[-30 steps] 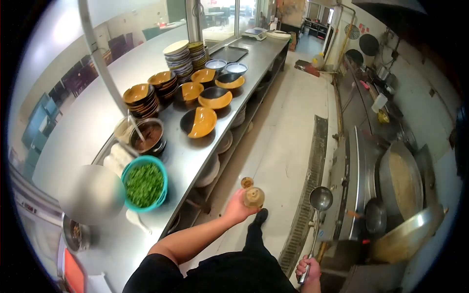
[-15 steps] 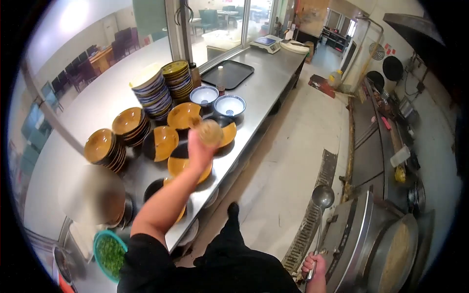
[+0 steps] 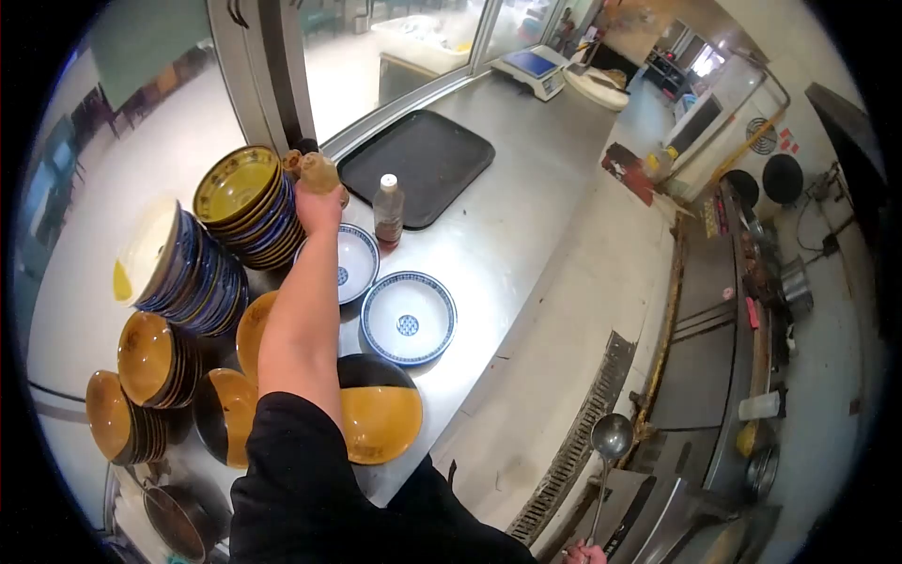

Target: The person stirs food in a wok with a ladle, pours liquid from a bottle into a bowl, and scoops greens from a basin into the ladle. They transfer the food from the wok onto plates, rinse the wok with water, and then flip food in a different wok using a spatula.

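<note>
My left hand [image 3: 319, 202] is closed around a bottle [image 3: 318, 174] beside the stack of olive-rimmed bowls [image 3: 240, 188], near the window frame. Just right of my forearm are two blue-and-white bowls, one partly behind it [image 3: 352, 263] and one fully in view [image 3: 407, 318]. A small bottle with a white cap [image 3: 388, 211] stands between them and the black tray [image 3: 423, 164]. At the bottom edge, my right hand [image 3: 584, 553] grips the handle of a metal ladle [image 3: 612, 438], held over the floor drain.
Stacked brown bowls [image 3: 146, 357] and yellow-and-black bowls [image 3: 381, 423] stand on the steel counter [image 3: 498, 244]. A scale [image 3: 534, 68] sits at its far end. A dark pot [image 3: 174, 517] is at lower left. The stove side [image 3: 695, 376] runs along the right.
My left hand has moved forward along the counter with the bottle, from over the yellow-and-black bowls to beside the tall stacks. The view has shifted forward; my right hand still holds the ladle.
</note>
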Available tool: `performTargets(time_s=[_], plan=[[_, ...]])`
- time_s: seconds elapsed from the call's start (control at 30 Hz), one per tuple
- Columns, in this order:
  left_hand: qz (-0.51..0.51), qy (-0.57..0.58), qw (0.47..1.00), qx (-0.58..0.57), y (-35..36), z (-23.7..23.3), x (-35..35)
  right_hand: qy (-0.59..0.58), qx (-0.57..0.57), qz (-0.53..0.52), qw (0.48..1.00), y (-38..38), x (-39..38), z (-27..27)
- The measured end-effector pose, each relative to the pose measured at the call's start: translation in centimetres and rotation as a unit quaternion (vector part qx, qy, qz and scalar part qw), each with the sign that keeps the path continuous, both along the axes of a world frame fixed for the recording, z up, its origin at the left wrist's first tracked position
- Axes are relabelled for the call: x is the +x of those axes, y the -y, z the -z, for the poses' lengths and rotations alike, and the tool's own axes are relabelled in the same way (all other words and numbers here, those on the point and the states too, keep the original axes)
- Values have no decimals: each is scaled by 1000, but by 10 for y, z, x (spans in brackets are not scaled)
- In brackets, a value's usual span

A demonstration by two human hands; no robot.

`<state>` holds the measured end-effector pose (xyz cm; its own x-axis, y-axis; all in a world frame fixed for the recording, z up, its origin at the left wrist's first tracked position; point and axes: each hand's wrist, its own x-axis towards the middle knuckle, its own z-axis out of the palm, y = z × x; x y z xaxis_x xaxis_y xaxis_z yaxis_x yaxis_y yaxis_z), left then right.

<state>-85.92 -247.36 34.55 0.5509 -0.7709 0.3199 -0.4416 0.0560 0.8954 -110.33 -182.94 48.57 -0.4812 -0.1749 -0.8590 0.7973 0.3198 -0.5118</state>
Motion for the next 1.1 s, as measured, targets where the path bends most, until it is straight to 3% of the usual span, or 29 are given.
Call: performTargets(time_s=[0.07,0.13,0.27,0.37,0.47,0.57,0.7,0.77,0.93,1.1], plan=[[-18,34,999,18,22,34,6,18,24,-1,1000,16,-14,14],[-35,59,983,170,36,55,8,44,27,0,999,19,-30,33],[-5,78,980,184,34,65,10,59,32,19,998,29,-35,46],[-8,61,970,234,20,52,6,68,24,-26,997,16,-36,53],[13,76,989,128,-28,29,5,73,4,-83,994,14,-33,42],[82,95,992,29,-126,4,21,51,-22,-159,986,-4,-28,35],[180,-77,981,0,-315,-44,64,-16,-86,-266,960,-33,-13,29],[157,-64,985,-26,-428,-63,96,-26,-107,-314,943,-70,-28,63],[45,60,995,65,-674,-61,189,75,-217,-442,867,-101,24,48],[-139,142,962,185,-830,-47,346,149,-270,-527,792,-165,98,38]])
